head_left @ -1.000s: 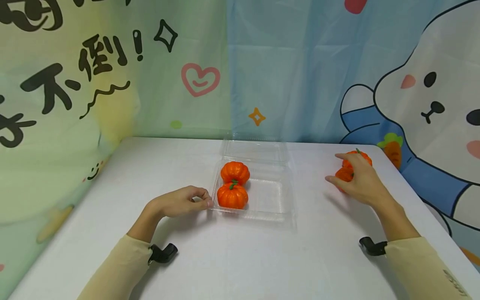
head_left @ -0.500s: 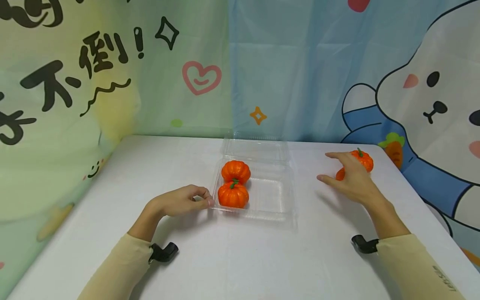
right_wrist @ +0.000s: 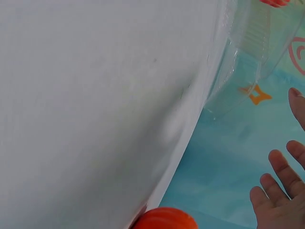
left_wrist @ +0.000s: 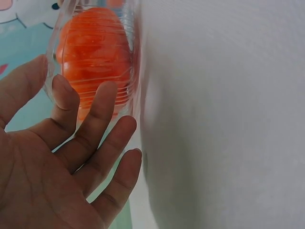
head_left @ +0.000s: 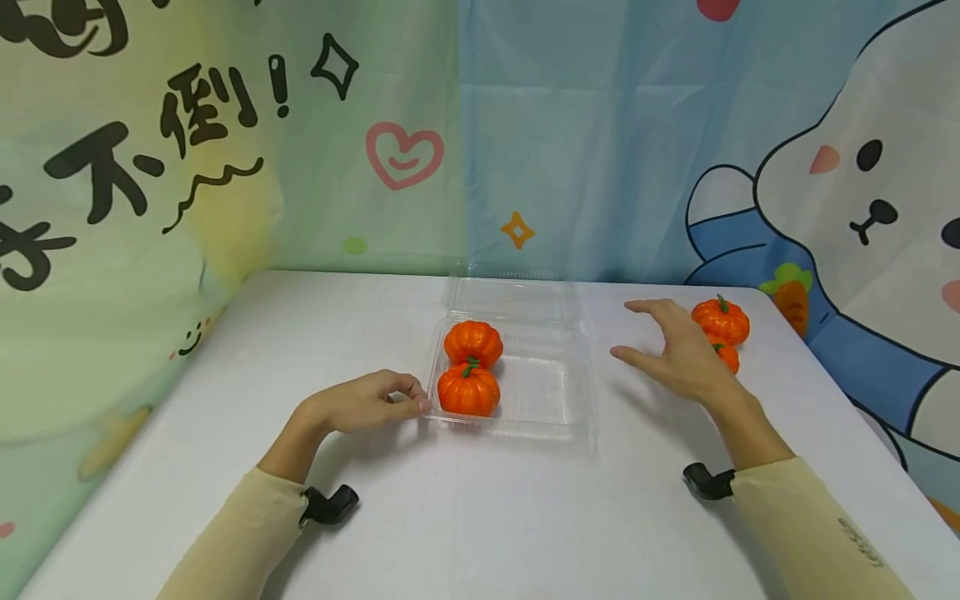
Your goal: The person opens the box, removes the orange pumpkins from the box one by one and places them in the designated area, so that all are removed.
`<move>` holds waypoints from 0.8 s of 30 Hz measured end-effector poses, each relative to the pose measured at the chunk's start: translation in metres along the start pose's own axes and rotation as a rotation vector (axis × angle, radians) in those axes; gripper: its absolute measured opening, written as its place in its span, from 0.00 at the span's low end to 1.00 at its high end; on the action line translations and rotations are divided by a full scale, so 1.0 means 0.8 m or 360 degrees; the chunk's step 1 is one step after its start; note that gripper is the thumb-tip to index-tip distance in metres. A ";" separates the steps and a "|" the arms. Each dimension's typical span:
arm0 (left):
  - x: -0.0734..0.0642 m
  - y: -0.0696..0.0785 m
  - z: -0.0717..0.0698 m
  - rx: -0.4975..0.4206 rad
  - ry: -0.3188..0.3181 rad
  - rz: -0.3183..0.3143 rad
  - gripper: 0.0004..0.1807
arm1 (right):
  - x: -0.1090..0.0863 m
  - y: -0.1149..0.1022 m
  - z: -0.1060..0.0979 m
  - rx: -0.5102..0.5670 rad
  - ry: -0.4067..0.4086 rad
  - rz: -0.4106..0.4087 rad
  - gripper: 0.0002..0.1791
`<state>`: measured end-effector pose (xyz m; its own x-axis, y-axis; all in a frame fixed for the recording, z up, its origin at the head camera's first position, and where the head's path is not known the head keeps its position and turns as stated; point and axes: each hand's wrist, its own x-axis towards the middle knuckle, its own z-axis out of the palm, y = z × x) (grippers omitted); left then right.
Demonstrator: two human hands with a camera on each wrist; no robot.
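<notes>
Two orange toy pumpkins (head_left: pixel 468 390) with green stems sit one behind the other in the left side of a clear plastic container (head_left: pixel 536 383). Its hinged lid (head_left: pixel 513 300) lies folded back behind it. My left hand (head_left: pixel 363 402) is at the container's front left corner, thumb and index finger pinching the rim; the other fingers spread along the ribbed wall (left_wrist: pixel 95 57). My right hand (head_left: pixel 678 354) hovers over the table right of the container, thumb and fingers apart, holding nothing. Behind it sit two more pumpkins (head_left: pixel 720 320), the nearer one partly hidden by the hand.
The white table (head_left: pixel 480 508) runs back to a printed cloth (head_left: pixel 555 150) with cartoon figures and lettering. Both sleeves carry a black wrist mount (head_left: pixel 330 505). At the bottom of the right wrist view an orange pumpkin (right_wrist: pixel 167 219) shows.
My right hand has moved left, away from the two pumpkins on the right, which now show more fully and stay where they were. My left hand has stayed at the container's corner.
</notes>
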<state>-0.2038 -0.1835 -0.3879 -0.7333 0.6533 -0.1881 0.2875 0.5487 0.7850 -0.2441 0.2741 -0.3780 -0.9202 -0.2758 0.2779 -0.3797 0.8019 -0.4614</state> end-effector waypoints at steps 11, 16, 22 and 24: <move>0.001 0.000 0.002 -0.0018 -0.0003 -0.0010 0.14 | 0.008 -0.013 0.012 0.0040 -0.0041 -0.0045 0.39; 0.001 -0.001 0.002 -0.0023 -0.0010 -0.0007 0.14 | 0.012 -0.018 0.020 0.0053 -0.0046 -0.0115 0.38; 0.000 0.001 0.001 -0.0029 -0.0012 -0.0011 0.14 | 0.020 -0.025 0.029 0.0083 -0.0085 -0.0222 0.37; 0.000 0.001 0.002 -0.0028 -0.0011 -0.0013 0.14 | 0.023 -0.029 0.031 0.0086 -0.0081 -0.0252 0.37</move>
<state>-0.2027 -0.1819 -0.3881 -0.7314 0.6523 -0.1987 0.2706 0.5451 0.7935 -0.2545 0.2374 -0.3832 -0.8515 -0.4239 0.3085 -0.5236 0.7170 -0.4602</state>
